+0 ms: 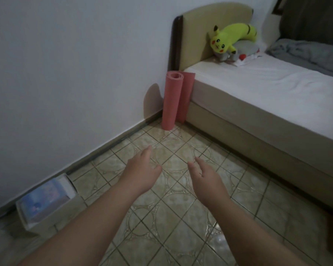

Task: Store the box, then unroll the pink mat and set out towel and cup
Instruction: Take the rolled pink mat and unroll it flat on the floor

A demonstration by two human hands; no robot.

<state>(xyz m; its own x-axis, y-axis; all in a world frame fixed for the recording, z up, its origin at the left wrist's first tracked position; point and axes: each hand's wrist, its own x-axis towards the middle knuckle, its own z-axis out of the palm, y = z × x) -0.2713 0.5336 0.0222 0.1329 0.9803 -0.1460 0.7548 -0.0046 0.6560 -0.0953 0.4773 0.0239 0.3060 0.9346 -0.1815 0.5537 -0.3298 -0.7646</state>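
The rolled pink mat (173, 100) stands upright in the corner, leaning between the wall and the bed frame. A white box (46, 200) with a bluish picture on top lies on the floor against the wall at the lower left. Both my arms reach forward over the tiled floor. My left hand (142, 169) and my right hand (204, 175) are open with fingers extended, holding nothing, well short of the mat. No towel or cup is in view.
A bed (258, 96) with a white sheet and beige headboard fills the right side. A yellow plush toy (231, 37) and a grey blanket (306, 54) lie on it. The white wall (75, 73) runs along the left.
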